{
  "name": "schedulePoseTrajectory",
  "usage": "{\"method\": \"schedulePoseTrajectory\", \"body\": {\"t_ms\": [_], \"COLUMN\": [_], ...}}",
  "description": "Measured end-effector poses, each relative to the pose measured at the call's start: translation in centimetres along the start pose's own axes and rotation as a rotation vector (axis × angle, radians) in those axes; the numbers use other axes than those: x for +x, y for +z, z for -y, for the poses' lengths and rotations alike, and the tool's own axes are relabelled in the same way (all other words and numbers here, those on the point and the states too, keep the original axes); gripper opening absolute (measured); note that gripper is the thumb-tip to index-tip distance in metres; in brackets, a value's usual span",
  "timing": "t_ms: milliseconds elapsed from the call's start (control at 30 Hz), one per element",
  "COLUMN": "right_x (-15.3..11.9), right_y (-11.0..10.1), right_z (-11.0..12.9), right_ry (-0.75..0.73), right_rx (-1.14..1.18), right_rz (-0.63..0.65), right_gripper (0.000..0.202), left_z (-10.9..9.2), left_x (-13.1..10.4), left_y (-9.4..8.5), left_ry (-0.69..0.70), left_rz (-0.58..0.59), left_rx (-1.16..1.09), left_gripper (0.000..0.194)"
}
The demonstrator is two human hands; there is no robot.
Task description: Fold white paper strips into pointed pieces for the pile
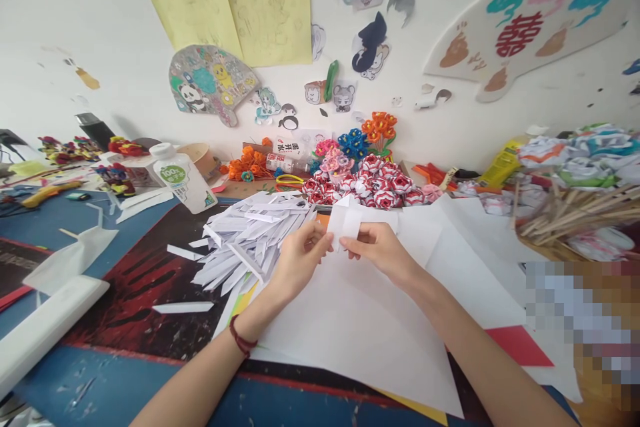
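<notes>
Between my two hands is a small folded piece of white paper [346, 219], held upright above large white sheets [350, 313]. My left hand [306, 247] pinches its lower left side with thumb and fingers. On the lower right side, my right hand [376, 245] grips it between thumb and curled fingers. Just left of my left hand lies a loose heap of folded white paper strips [245, 240], with a few single strips apart from it on the dark red-and-black mat [145, 280].
Red-and-white paper flowers [385, 187] crowd behind my hands, beside blue and orange ones. A white bottle [183, 177] stands back left. Wooden sticks [565, 220] jut from a box at right. A long white bar [50, 333] lies left; a red sheet [520, 345] lies right.
</notes>
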State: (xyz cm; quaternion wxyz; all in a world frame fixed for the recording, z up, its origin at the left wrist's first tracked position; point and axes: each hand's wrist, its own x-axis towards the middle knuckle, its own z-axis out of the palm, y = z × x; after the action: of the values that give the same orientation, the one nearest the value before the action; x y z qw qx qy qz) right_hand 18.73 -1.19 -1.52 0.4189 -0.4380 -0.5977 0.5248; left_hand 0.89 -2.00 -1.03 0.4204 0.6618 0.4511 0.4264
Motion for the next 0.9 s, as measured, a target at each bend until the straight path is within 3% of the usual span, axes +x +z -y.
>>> {"method": "schedulePoseTrajectory", "body": {"t_ms": [300, 633, 900], "right_x": [-0.2, -0.2, -0.4], "right_y": [0.1, -0.1, -0.1], "right_z": [0.3, 0.9, 1.1], "right_ry": [0.013, -0.025, -0.028], "right_rx": [0.025, 0.105, 0.128], "right_rz": [0.014, -0.042, -0.042], "right_gripper": [0.023, 0.019, 0.018], "left_z": [-0.5, -0.7, -1.0], "left_x": [-0.4, -0.4, -0.5], "left_y": [-0.2, 0.2, 0.2], "left_ry": [0.019, -0.015, -0.004], "left_rz": [-0.063, 0.147, 0.123], "left_rx": [0.096, 0.008, 0.034], "left_gripper": [0.027, 0.026, 0.025]}}
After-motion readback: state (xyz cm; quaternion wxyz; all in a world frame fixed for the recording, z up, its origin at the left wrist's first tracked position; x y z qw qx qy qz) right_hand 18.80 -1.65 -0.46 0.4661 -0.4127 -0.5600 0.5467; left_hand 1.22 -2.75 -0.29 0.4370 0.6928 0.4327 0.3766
